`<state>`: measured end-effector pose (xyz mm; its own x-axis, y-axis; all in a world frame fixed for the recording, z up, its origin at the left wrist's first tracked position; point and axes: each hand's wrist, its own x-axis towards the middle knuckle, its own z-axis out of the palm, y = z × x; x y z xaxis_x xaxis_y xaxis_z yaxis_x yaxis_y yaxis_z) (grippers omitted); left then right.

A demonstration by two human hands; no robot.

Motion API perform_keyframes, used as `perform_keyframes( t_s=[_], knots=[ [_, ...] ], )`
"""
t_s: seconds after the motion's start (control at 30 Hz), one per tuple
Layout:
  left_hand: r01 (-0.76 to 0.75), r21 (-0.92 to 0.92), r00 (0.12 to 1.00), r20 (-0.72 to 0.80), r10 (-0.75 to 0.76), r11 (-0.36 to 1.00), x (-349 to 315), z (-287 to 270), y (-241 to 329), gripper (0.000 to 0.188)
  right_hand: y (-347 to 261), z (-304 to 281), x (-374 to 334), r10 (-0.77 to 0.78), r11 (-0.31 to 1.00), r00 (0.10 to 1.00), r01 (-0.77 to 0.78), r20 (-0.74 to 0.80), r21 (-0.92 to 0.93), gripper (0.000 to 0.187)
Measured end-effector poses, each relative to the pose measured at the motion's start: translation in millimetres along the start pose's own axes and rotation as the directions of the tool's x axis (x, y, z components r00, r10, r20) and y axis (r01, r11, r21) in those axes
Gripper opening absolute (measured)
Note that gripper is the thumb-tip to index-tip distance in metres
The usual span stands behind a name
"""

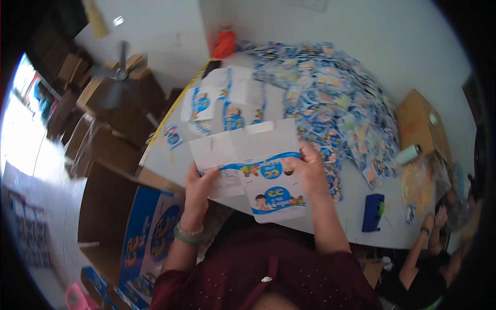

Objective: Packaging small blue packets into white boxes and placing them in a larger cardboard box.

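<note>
In front of my chest I hold a white folding carton (271,178) with blue bands and cartoon pictures, its flaps spread upward. It looks flat or only partly opened out. My left hand (197,192) grips its left edge, the thumb lying on the near face. At the right edge, my right hand (312,173) pinches the carton between thumb and fingers. Just beyond it on the table lie more white-and-blue cartons (237,98). A large heap of small blue-and-white packets (336,98) covers the table's far right side.
An open cardboard box (106,206) stands at my left, below the table edge. To the right are a dark blue tape dispenser (372,213), a pale green bottle (408,155) and a brown box (421,121). Another person's hands (433,221) show there. A fan (121,73) stands far left.
</note>
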<state>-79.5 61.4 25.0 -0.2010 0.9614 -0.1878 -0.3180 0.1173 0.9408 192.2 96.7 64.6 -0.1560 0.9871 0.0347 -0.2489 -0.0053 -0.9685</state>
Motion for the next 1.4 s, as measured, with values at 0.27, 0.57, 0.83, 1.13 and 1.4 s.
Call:
perform_keyframes(
  t_s=[0.27, 0.57, 0.83, 1.13, 1.4],
  knots=[
    [-0.521, 0.687, 0.840, 0.307, 0.448, 0.506, 41.6, 18.7, -47.5, 0.040, 40.1, 18.7, -10.7, -0.253, 0.947, 0.959, 0.218, -0.129, -0.233, 0.041],
    [-0.328, 0.470, 0.844, 0.536, 0.030, 0.819, 66.3, 70.1, -35.5, 0.058, 42.1, -4.0, -29.8, -0.438, 0.886, 0.863, 0.366, -0.250, -0.285, 0.042],
    [-0.310, 0.529, 0.833, 0.551, -0.043, 0.790, 51.0, 110.1, -26.6, 0.060, 34.8, -28.3, -33.6, -0.417, 0.906, 0.892, 0.394, -0.175, -0.155, 0.040],
    [-0.288, 0.303, 0.908, 0.387, 0.159, 0.909, 37.5, 84.7, 14.4, 0.043, 25.7, -51.5, -28.2, -0.135, 0.620, 0.988, 0.027, -0.073, -0.784, 0.019],
    [-0.657, 0.482, 0.746, 0.308, 0.590, 0.579, 12.4, 75.4, 49.1, 0.020, 6.2, -19.0, 14.9, -0.807, 0.343, 0.562, 0.694, 0.180, -0.633, 0.026]
  ],
)
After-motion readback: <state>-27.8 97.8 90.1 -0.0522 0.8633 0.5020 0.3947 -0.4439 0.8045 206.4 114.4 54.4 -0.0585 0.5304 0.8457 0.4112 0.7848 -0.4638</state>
